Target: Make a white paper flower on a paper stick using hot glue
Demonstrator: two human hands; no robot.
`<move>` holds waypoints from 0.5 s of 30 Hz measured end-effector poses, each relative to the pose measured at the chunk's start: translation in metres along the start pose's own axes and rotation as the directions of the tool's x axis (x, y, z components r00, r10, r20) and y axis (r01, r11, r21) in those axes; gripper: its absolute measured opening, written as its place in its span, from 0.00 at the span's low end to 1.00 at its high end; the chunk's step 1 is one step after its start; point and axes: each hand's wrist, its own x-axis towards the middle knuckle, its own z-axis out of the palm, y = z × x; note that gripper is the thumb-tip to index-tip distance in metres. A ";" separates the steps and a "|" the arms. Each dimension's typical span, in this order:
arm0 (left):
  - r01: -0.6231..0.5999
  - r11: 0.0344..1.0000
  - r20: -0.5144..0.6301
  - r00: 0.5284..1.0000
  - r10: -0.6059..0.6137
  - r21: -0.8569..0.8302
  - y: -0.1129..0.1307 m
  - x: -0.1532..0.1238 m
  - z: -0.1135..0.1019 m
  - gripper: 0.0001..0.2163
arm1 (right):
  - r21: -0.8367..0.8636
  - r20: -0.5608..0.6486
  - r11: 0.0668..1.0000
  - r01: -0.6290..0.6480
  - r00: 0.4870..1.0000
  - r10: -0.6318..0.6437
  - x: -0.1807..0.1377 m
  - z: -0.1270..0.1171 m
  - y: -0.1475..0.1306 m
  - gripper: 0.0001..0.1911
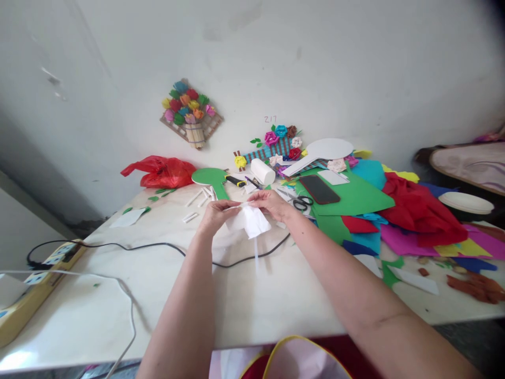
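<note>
A: White table (98, 295), paper scraps piled at right, cable (158, 245) laid across.
B: Hands?
A: White paper (249, 220) is pinched at its top by left hand (215, 213) and right hand (272, 202), held mid-table, just above cable.

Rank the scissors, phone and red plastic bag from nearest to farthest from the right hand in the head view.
1. scissors, just right of the right hand.
2. phone, farther right on green paper.
3. red plastic bag, far left by the wall.
</note>
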 end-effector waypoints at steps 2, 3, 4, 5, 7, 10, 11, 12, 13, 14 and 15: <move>-0.007 1.000 -0.008 1.000 0.006 -0.004 0.000 0.000 0.001 0.14 | 0.032 -0.005 0.999 -0.015 1.000 0.015 0.000 0.000 -0.001 0.10; -0.009 1.000 -0.011 1.000 0.009 -0.006 0.000 0.000 0.001 0.14 | 0.047 0.000 0.999 -0.015 1.000 0.015 0.000 0.001 -0.001 0.10; -0.013 1.000 -0.016 1.000 0.013 -0.008 0.001 0.000 0.002 0.13 | 0.060 0.006 0.998 -0.009 1.000 0.008 0.000 0.001 -0.002 0.10; -0.017 1.000 -0.019 1.000 0.017 -0.010 0.001 0.000 0.002 0.13 | 0.069 0.009 0.998 0.001 1.000 -0.002 0.000 0.001 -0.002 0.10; -0.027 1.000 -0.024 0.999 0.026 -0.014 0.001 0.000 0.003 0.13 | 0.062 -0.007 0.998 0.021 1.000 -0.021 0.000 0.002 -0.001 0.11; -0.029 0.999 -0.034 0.999 0.028 -0.022 0.001 0.001 0.004 0.13 | 0.017 -0.059 0.999 0.042 0.997 -0.041 0.003 0.003 0.003 0.12; -0.026 0.999 -0.036 0.999 0.025 -0.031 0.000 0.001 0.004 0.13 | 0.005 -0.070 0.999 0.053 0.996 -0.052 0.004 0.003 0.004 0.12; -0.024 0.999 -0.036 0.999 0.022 -0.044 -0.001 0.001 0.004 0.13 | -0.004 -0.078 0.998 0.066 0.995 -0.067 0.005 0.004 0.005 0.12; -0.022 0.998 -0.037 0.999 0.020 -0.060 -0.002 0.002 0.005 0.13 | -0.011 -0.083 0.997 0.081 0.993 -0.081 0.006 0.004 0.006 0.12; -0.018 0.997 -0.034 0.999 0.016 -0.077 -0.004 0.002 0.005 0.13 | -0.018 -0.088 0.996 0.091 0.992 -0.093 0.007 0.004 0.006 0.12; -0.014 0.996 -0.031 0.999 0.012 -0.093 -0.006 0.003 0.005 0.12 | -0.029 -0.092 0.995 0.097 0.991 -0.099 0.007 0.004 0.007 0.12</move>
